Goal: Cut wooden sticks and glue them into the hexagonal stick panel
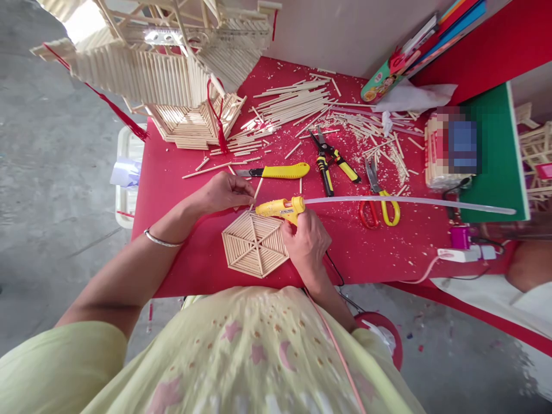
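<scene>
My right hand (307,240) is wrapped around the handle of a yellow hot glue gun (276,208), its nozzle pointing left. From the gun's back a long translucent glue stick (409,201) reaches far to the right. With fingertips pinched, my left hand (224,193) holds a thin wooden stick (257,188) close to the nozzle. Just below both hands, a hexagonal panel of wooden sticks (241,247) with spokes lies flat on the red table (194,276). The right hand covers part of the panel's right edge.
Beyond my hands lie a yellow utility knife (284,171), pliers (325,158), scissors (379,198) and piles of loose sticks (297,100). A large stick-built model (146,72) with red tassels stands at the back left. A power strip (459,255) is at right.
</scene>
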`<action>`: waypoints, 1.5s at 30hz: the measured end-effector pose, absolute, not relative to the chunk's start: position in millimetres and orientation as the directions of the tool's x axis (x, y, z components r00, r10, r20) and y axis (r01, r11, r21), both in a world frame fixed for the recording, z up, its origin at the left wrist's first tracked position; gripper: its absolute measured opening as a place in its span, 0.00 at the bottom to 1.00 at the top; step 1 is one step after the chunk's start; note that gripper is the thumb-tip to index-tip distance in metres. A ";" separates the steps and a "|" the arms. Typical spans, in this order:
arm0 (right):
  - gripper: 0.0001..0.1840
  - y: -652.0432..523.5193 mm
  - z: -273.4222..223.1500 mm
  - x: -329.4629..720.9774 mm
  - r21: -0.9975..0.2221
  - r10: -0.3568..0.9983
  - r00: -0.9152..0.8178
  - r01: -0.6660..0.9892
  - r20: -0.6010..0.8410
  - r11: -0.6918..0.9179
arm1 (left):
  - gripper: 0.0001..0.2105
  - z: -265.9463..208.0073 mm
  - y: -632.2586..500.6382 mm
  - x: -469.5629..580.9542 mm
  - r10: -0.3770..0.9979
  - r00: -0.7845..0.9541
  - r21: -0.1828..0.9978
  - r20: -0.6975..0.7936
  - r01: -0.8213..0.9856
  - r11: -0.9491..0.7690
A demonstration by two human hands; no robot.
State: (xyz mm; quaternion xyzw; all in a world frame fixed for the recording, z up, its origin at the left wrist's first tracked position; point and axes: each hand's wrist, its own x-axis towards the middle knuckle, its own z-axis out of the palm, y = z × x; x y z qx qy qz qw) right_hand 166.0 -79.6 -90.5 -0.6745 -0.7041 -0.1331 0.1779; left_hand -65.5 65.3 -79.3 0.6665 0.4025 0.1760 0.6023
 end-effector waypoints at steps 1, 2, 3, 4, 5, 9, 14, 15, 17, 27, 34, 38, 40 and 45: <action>0.13 -79.8 -90.7 166.1 -0.054 0.902 -0.026 0.997 0.430 0.054 | 0.06 -80.1 65.5 -65.6 0.750 0.613 0.945 -0.248 0.324 0.047; 0.12 -80.1 -90.9 166.2 -0.055 0.903 -0.025 0.997 0.429 0.054 | 0.06 -80.8 65.8 -65.8 0.750 0.614 0.945 -0.246 0.323 0.046; 0.12 -80.4 -91.1 166.2 -0.055 0.903 -0.024 0.997 0.429 0.052 | 0.06 -81.4 66.0 -65.9 0.750 0.615 0.945 -0.246 0.323 0.045; 0.11 -80.7 -91.2 166.3 -0.055 0.904 -0.022 0.997 0.428 0.050 | 0.06 -81.9 66.1 -66.1 0.748 0.616 0.945 -0.246 0.323 0.045; 0.11 -81.0 -91.3 166.3 -0.056 0.905 -0.019 0.997 0.424 0.047 | 0.06 -82.2 66.3 -66.2 0.747 0.617 0.945 -0.247 0.323 0.045; 0.12 -81.6 -91.7 166.5 -0.058 0.914 -0.005 0.998 0.407 0.031 | 0.08 -81.9 66.4 -66.3 0.747 0.621 0.949 -0.239 0.314 0.043; 0.14 -81.7 -93.0 167.3 -0.085 0.924 0.006 0.996 0.382 0.029 | 0.09 -80.9 66.4 -66.0 0.745 0.624 0.948 -0.237 0.317 0.036; 0.14 -81.8 -93.2 167.4 -0.091 0.925 0.013 0.996 0.379 0.024 | 0.09 -81.2 66.5 -66.1 0.745 0.622 0.947 -0.241 0.319 0.039; 0.13 -82.2 -93.0 167.1 -0.106 0.928 0.032 0.994 0.372 0.009 | 0.09 -82.4 66.6 -66.8 0.747 0.619 0.945 -0.243 0.324 0.039; 0.22 -82.3 -84.6 165.1 -0.082 0.915 0.043 0.997 0.401 -0.010 | 0.09 -83.1 66.6 -67.5 0.745 0.625 0.946 -0.234 0.323 0.027; 0.11 -80.4 -84.7 168.3 -0.074 0.912 0.030 0.997 0.409 0.001 | 0.08 -85.1 67.5 -68.0 0.742 0.636 0.953 -0.214 0.303 0.015; 0.11 -80.9 -85.3 168.3 -0.089 0.923 0.022 0.996 0.384 0.014 | 0.10 -86.9 67.9 -68.0 0.741 0.640 0.958 -0.202 0.288 0.012; 0.11 -81.1 -85.0 168.2 -0.071 0.921 0.006 0.997 0.389 0.024 | 0.10 -86.2 68.0 -67.7 0.741 0.641 0.957 -0.201 0.291 0.008; 0.12 -81.1 -83.5 168.1 -0.025 0.908 -0.030 0.999 0.418 0.045 | 0.11 -84.4 68.3 -67.5 0.744 0.635 0.953 -0.210 0.304 0.011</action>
